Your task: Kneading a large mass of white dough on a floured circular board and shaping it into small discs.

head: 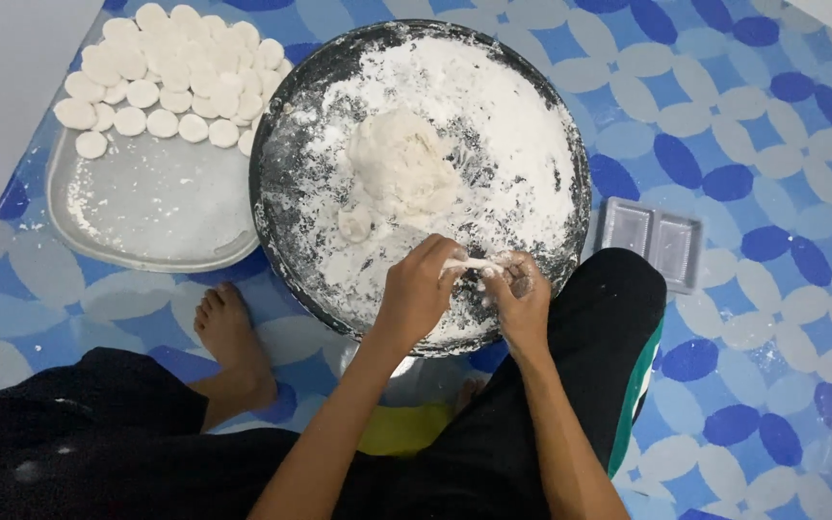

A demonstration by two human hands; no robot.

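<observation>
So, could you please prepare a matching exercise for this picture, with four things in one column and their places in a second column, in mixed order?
Things:
1. large white dough lump
2. small white dough discs
3. clear plastic two-compartment tray
4. stretched white dough strip

Places:
A. between left hand and right hand
B. on the patterned blue floor mat
C. piled on the grey metal tray
D. in the floured round dark pan

Pairs: 1-D, 2-C, 3-B, 4-A

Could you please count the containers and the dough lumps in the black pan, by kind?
Round black pan: 1
Silver tray: 1
Clear plastic two-compartment tray: 1
Large dough mass: 1
Small dough ball: 1
Dough strip between left hand and right hand: 1
Total: 6
</observation>
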